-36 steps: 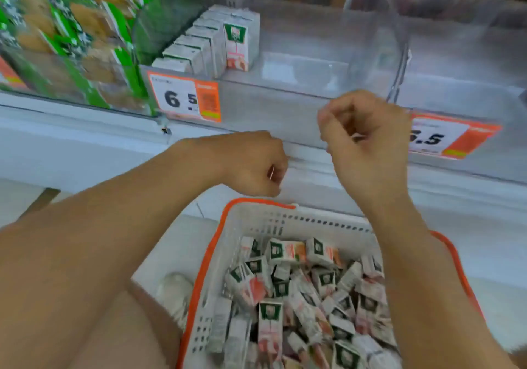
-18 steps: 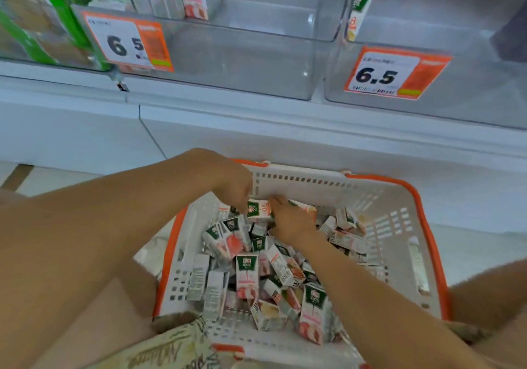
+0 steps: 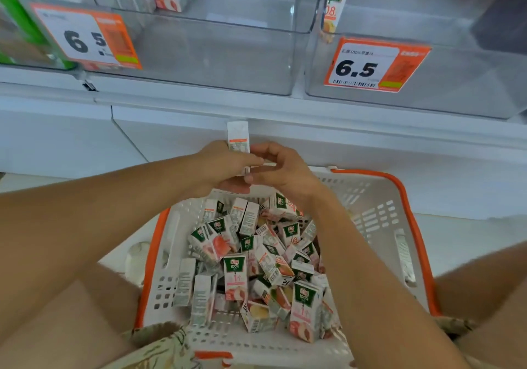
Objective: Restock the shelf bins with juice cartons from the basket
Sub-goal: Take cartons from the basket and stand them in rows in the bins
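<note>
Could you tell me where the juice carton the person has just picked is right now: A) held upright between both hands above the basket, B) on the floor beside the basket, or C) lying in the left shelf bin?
A: the carton stands upright, gripped by the left hand and right hand above the basket.

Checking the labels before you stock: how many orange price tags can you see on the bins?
2. One price tag is on the front of the left bin, the other on the right bin. More may lie outside the frame.
</note>
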